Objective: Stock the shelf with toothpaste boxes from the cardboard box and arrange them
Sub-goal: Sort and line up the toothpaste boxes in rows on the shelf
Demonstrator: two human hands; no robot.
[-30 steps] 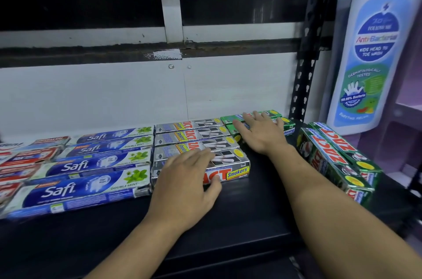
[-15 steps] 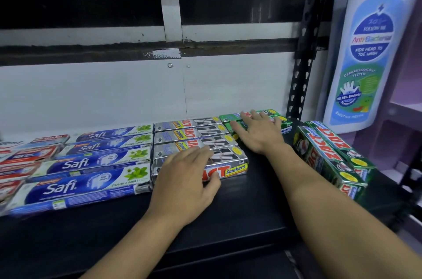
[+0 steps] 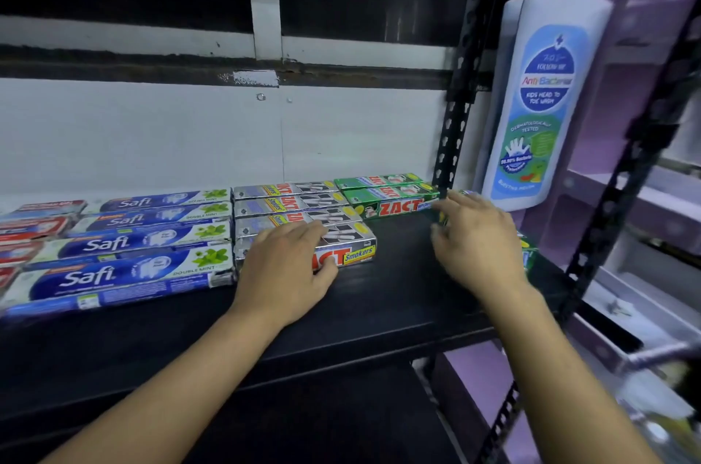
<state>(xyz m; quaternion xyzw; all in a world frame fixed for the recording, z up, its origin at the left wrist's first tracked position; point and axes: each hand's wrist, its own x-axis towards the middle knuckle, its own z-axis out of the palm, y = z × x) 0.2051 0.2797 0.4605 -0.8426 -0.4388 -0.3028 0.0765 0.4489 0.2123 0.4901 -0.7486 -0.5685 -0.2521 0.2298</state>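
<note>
On the black shelf (image 3: 398,296), toothpaste boxes (image 3: 303,213) in rows, left hand (image 3: 288,273) atop

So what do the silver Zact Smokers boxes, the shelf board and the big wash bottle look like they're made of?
Silver Zact Smokers boxes: printed carton with a foil-like metallic sheen and sharp folded edges. Shelf board: matt black with faint grain, likely painted or laminated wood; can't confirm. Wash bottle: smooth white plastic, seemingly, with a glossy printed label.
</note>
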